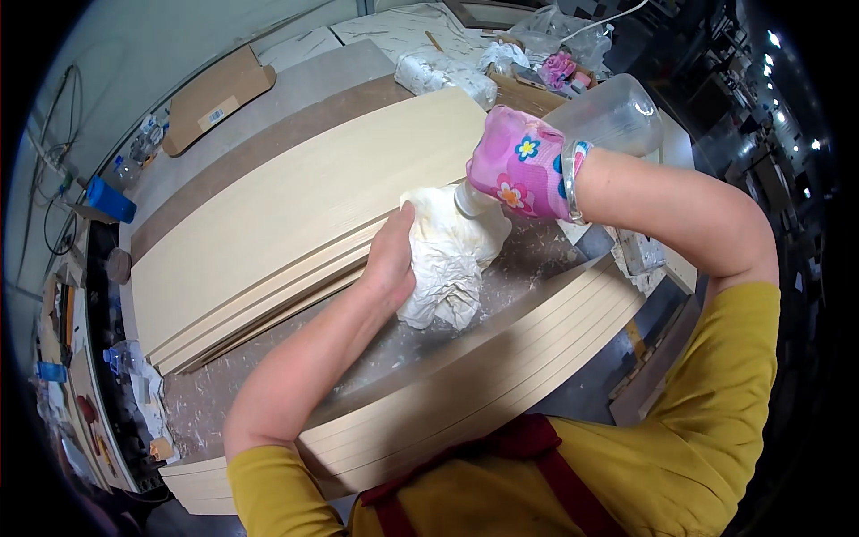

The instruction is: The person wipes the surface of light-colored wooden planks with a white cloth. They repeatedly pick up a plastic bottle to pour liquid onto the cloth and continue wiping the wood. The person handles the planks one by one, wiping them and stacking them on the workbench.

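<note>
My left hand (pixel 391 255) is closed on a crumpled white cloth (pixel 443 282), with the thumb along its upper left edge. Stained yellowish at the top, the cloth bunches and hangs over the worktable. My right hand (pixel 519 166) wears a pink flowered glove or sleeve and grips a large translucent plastic bottle (pixel 617 116). The bottle is tilted, its pale neck (pixel 467 199) against the top of the cloth. Its mouth and my right fingertips are hidden. Beside my left hand lies a stack of pale wooden boards (pixel 313 188).
A second row of stacked pale boards (pixel 474 367) runs along the near edge, close to my body. The brown worktable (pixel 295 380) shows scuffs between the stacks. Farther back are a flattened cardboard box (pixel 219 100), a white wrapped bundle (pixel 445 76) and clutter with plastic bags (pixel 559 36).
</note>
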Demonstrator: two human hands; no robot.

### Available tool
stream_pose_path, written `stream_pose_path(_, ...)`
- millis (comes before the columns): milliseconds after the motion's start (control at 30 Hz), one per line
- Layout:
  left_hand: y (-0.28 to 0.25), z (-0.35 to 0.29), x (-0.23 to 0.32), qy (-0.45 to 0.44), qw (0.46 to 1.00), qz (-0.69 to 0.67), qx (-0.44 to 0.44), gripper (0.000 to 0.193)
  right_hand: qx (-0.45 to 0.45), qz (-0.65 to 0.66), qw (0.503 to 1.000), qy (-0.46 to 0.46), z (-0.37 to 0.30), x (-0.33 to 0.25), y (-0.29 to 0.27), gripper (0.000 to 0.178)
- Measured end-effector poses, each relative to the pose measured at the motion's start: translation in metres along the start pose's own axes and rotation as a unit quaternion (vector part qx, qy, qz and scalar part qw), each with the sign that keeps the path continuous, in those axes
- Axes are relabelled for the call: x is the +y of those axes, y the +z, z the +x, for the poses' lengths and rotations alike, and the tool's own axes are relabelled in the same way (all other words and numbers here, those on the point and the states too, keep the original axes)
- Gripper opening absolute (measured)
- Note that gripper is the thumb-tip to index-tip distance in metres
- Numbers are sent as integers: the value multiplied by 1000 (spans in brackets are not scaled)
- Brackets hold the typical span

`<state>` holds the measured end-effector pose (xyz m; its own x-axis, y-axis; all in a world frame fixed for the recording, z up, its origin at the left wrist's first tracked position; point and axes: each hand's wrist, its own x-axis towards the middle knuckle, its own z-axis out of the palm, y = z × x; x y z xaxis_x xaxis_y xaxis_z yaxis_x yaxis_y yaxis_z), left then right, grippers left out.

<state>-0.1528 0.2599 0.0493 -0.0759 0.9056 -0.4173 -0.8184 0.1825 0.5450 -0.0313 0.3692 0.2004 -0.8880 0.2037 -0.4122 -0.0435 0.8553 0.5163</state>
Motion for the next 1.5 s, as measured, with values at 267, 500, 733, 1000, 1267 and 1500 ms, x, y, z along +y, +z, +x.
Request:
stream_pose_path(267,5,-4,-1,-18,999,-6,27,48,18,10,1000,6,0,6,13,17)
stream_pose_path(500,0,0,-3,-26,999,1,19,46,42,22,999,18,-5,10,13,18)
stream_pose_path(733,0,-1,0,-25,999,11,24,48,27,23,999,26,-3,8,11,22)
stream_pose_path(1000,0,3,-4,-21,999,20,18,46,60,12,998,15,4,9,19,25)
stream_pose_path(1267,1,0,-7,-16,999,40,23,44,58,31,998,17,2,4,19,23)
stream_pose_path(1500,2,0,-1,7,997,54,62,42,80,127,988,40,-18,-4,52,35)
